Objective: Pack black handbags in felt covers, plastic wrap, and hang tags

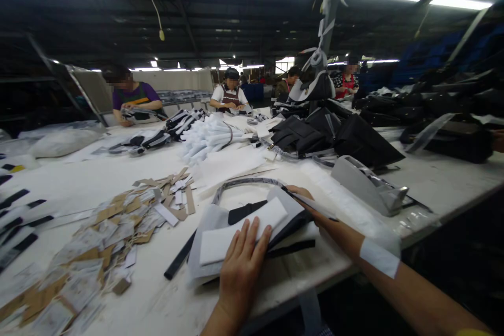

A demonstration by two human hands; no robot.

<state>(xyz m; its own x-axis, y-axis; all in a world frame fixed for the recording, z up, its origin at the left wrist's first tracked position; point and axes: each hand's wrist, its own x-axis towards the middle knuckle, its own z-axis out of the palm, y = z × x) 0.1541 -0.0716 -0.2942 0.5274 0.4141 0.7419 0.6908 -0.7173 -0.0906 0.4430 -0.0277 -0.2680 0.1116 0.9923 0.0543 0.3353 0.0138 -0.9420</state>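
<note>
In the head view a black handbag point(303, 216) lies on the table in front of me, partly covered by pale wrapping sheet point(205, 223). Its looped handle point(248, 181) is wrapped in clear film and points away from me. A flat white padding strip point(240, 233) rests across the bag. My left hand point(246, 257) lies on this strip, fingers stretched out and holding nothing. At the bag's right edge, near the handle's base, my right hand point(305, 197) grips the bag; its fingertips are partly hidden. A dark strap point(180, 256) sticks out at the lower left.
Cardboard tags and small plastic packets point(114, 236) are heaped at left. White foam pieces point(212, 136) and black bags point(307, 134) are piled beyond. A grey piece point(358, 184) stands at right, near the table edge point(444, 207). Several co-workers point(230, 94) sit across the table.
</note>
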